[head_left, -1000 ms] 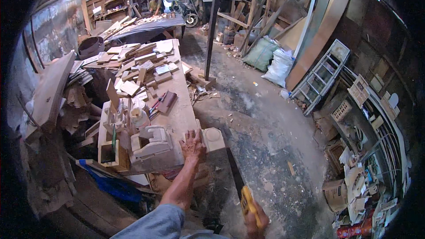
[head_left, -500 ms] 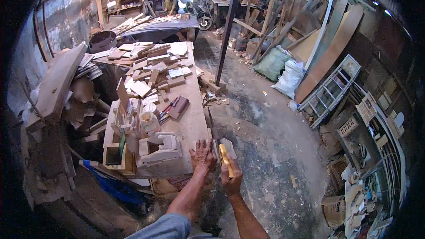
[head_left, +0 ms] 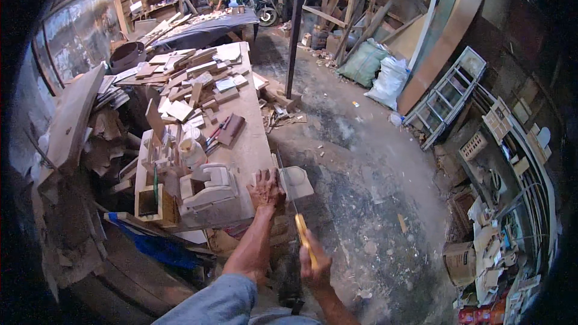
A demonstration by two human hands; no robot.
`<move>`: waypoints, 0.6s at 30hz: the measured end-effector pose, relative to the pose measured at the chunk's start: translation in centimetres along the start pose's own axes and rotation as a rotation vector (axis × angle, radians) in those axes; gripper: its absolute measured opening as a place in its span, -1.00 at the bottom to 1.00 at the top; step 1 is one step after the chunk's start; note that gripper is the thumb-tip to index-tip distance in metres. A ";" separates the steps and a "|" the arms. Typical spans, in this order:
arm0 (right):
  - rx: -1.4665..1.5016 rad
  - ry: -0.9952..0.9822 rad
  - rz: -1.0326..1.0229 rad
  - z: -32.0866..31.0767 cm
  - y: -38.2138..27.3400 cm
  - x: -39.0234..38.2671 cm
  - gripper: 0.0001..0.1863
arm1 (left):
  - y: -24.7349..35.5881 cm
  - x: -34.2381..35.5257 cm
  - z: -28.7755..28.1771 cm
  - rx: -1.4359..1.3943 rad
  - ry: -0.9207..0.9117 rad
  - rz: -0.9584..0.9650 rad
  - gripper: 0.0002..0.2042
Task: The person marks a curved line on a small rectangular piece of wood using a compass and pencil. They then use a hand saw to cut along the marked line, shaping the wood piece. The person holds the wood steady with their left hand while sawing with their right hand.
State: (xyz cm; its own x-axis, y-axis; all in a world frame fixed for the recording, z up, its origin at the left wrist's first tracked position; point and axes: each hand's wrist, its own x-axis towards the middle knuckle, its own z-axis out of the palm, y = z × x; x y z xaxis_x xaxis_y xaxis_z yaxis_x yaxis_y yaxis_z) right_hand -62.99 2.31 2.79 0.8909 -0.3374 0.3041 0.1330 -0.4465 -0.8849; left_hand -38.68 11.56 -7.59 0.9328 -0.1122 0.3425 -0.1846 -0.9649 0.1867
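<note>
My left hand (head_left: 266, 189) lies flat with fingers stretched out at the right edge of the workbench (head_left: 244, 138), pressing down beside the saw line. A pale flat wood piece (head_left: 296, 182) with a rounded shape on its face juts out past that edge. My right hand (head_left: 315, 263) is wrapped round the yellow handle of a handsaw (head_left: 305, 238). Its thin blade runs forward from the handle, between my left hand and the jutting piece. How deep the blade sits in the wood is hard to make out.
Wood offcuts (head_left: 198, 78) are heaped farther up the bench. Nearer lie a brown block (head_left: 231, 130), a plastic jar (head_left: 191, 151), a shaped wooden assembly (head_left: 208, 186) and an open wooden box (head_left: 155, 203). A dark post (head_left: 295, 36) rises beyond; a ladder (head_left: 448, 96) leans right.
My right hand has drawn the handsaw back toward me. My left hand stays on the bench edge, and the whole view has shifted a little.
</note>
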 end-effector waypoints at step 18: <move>-0.072 0.078 0.075 -12.0 2.9 -14.3 -0.47 | -0.4 0.1 -1.3 -0.043 -0.007 0.063 -0.43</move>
State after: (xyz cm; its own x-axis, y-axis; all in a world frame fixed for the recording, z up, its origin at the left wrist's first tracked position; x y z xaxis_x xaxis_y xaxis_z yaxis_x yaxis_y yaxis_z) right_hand -80.58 -4.09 0.14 0.8603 -0.4343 0.2671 0.0331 -0.4753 -0.8792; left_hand -38.98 12.22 -6.40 0.9210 -0.1741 0.3486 -0.2559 -0.9449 0.2041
